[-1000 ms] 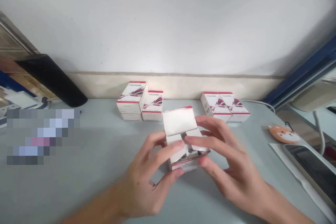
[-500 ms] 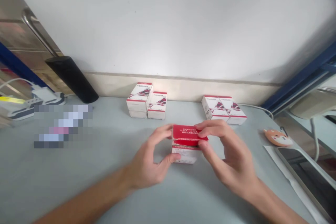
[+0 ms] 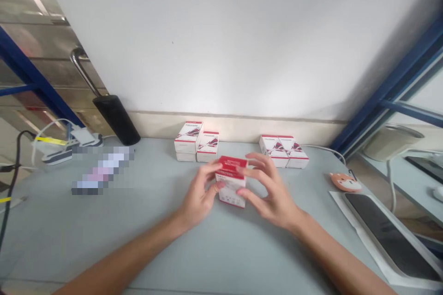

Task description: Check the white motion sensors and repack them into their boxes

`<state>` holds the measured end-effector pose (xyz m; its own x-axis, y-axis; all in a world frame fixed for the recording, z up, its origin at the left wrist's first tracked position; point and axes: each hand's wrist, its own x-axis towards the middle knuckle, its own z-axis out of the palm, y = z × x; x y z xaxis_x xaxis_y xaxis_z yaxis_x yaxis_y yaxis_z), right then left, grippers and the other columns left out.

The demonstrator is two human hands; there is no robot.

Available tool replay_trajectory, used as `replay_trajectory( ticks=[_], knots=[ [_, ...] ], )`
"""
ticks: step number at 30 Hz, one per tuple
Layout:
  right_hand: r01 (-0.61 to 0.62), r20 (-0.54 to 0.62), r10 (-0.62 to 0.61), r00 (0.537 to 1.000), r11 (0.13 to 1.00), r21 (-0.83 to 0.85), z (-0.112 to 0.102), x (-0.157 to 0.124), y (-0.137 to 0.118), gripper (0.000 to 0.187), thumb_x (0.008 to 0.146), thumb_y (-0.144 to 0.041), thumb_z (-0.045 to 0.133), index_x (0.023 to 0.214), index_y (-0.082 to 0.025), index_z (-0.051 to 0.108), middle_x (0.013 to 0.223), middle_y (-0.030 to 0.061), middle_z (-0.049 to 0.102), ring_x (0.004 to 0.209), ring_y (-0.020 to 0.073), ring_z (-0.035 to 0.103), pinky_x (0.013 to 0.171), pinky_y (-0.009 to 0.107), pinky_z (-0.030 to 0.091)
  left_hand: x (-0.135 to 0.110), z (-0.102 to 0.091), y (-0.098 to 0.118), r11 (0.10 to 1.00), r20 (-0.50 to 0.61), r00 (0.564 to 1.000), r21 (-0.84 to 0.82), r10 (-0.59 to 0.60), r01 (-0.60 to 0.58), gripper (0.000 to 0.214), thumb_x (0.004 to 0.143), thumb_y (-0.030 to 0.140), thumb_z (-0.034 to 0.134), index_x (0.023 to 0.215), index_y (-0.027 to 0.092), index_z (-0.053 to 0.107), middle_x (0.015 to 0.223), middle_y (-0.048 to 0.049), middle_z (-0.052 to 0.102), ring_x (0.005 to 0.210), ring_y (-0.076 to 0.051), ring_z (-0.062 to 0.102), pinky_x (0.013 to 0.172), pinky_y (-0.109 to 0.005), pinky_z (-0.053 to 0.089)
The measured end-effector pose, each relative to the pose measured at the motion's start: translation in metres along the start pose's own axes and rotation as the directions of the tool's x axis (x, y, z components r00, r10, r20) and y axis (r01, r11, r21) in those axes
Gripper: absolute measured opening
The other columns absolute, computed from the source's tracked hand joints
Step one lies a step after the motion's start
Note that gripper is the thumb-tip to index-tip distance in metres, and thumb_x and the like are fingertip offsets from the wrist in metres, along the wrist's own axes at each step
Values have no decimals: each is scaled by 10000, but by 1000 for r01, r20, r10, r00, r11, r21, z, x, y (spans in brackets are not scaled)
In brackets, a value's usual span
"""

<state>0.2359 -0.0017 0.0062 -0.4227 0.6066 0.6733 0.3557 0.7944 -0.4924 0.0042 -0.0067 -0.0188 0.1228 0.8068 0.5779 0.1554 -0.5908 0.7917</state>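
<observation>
While between two hands [image 3: 197, 196], one carton [image 3: 231, 186]

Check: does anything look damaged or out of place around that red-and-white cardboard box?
The red-and-white cardboard box looks intact. Only a blurred, pixelated patch on the pale grey table looks odd, hiding what lies there.

Small white cardboard box [image 3: 231, 192], red top, red-banded printed face, flaps shut, upright between left hand [image 3: 197, 193] and right hand [image 3: 272, 193], fingers against its sides.
</observation>
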Motion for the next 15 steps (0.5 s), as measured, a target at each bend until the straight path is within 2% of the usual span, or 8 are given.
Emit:
replay_trajectory(
  ticks=[2,3,4,7,10,13,15],
  knots=[
    [-131,125,132,983,991,-16,6,-3,6,820,919,-347,766,1619,-324,342,1638,193,365,1309,323,632,1018,494,596,7,0,-2,980,-92,979,-102,-180,171,317,999,324,659,1236,251,461,1308,-122,706,1110,-240,741,903,-383,629],
    [-195,171,193,966,981,-8,9,-5,10,916,917,-363,767,1663,-318,236,1654,198,366,1333,324,623,1034,483,590,11,-1,-3,971,-97,971,-114,-220,209,327,988,349,675,1199,251,445,1260,-114,726,1049,-234,753,846,-367,635],
    [-236,201,231,952,972,4,12,-7,12,945,918,-376,765,1673,-310,201,1646,190,407,1358,322,609,1058,474,575,14,-3,-4,968,-84,968,-104,-238,229,330,977,360,688,1165,248,441,1220,-107,742,1001,-230,759,808,-356,634],
    [-276,172,274,946,961,-11,15,-10,17,821,927,-408,754,1624,-312,332,1576,132,542,1367,306,606,1099,465,542,22,-11,-8,978,-49,977,-5,-207,207,264,964,350,687,1111,226,506,1145,-96,757,912,-215,749,784,-351,615],
    [-287,-14,288,958,949,-131,11,-7,18,649,938,-434,736,1525,-306,491,1472,103,645,1213,299,697,994,443,592,27,-22,-14,976,-131,981,148,-143,162,218,947,295,669,1147,225,618,1172,-85,720,938,-211,697,869,-378,579],
    [-304,-180,256,950,893,-332,7,10,18,590,927,-469,747,1464,-304,566,1355,99,712,1056,302,737,837,407,611,34,-38,-19,949,-282,958,289,-45,129,292,888,244,689,1179,247,670,1234,-90,644,1125,-262,620,1070,-458,488],
    [-253,-170,194,966,840,-480,10,30,18,583,943,-467,733,1476,-308,560,1316,100,717,1063,304,721,846,405,591,40,-50,-23,927,-384,923,350,13,132,385,861,246,714,1240,244,647,1358,-121,553,1338,-313,498,1202,-513,362]
  ],
)
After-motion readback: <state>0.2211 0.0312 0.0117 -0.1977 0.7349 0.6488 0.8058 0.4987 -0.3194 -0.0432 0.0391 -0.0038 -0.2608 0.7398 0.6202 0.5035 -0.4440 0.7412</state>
